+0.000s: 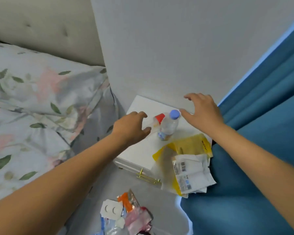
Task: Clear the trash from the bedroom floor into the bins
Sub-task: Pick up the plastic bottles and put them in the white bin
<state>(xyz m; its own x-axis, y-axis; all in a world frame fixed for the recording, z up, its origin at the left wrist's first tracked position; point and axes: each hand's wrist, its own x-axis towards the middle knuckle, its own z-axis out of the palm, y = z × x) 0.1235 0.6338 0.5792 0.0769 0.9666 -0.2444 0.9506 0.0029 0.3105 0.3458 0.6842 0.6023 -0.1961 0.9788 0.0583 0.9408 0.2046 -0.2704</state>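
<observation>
Two hands are extended over one white bedside table. On its top stand one clear plastic water bottle with a blue cap, upright, and one small clear container with a red part just beside the bottle on its left. One yellow plastic bag and one crumpled white wrapper with a barcode label lie at the table's front right corner, overhanging the edge.

The left hand hovers left of the container, fingers loosely curved and apart, gripping nothing. The right hand hovers just right of the bottle cap, fingers spread and relaxed, holding nothing.

One heap of mixed trash lies on the grey floor below: white card, orange foil, pink and clear film. Two brass bar handles front the table. A floral duvet lies left, and a blue curtain hangs right.
</observation>
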